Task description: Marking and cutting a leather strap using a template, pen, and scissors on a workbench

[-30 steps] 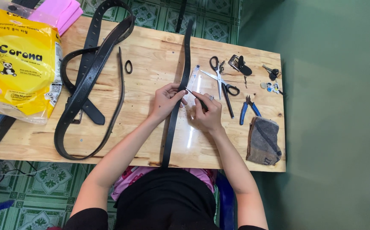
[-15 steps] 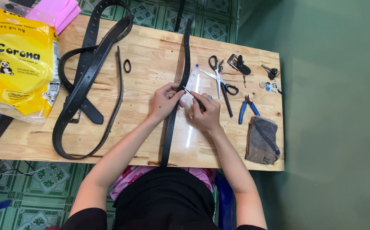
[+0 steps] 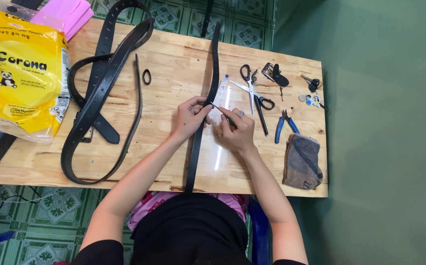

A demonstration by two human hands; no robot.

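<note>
Black belt [image 3: 199, 142] — long, narrow, flat on wooden table [image 3: 173, 73] — between both hands.

Left hand [image 3: 189, 118]: fingers are shifting slightly along the black belt strap [image 3: 199, 132], thumb and forefinger now pinching at its right edge; wrist angle is barely altering from the earlier pictures.
Right hand [image 3: 236, 128]: forefinger is extending a little further toward the strap, tip now pressing a thin pale tool [image 3: 216, 106] against the pinch point; one second ago the tip is sitting slightly lower.
Gap between hands: is narrowing a touch.
Clear plastic sheet [image 3: 221, 147]: glare streak is changing in place and length under the right hand.
View: is drifting slightly; the bench [image 3: 173, 73] is sliding a little in the picture.
</note>
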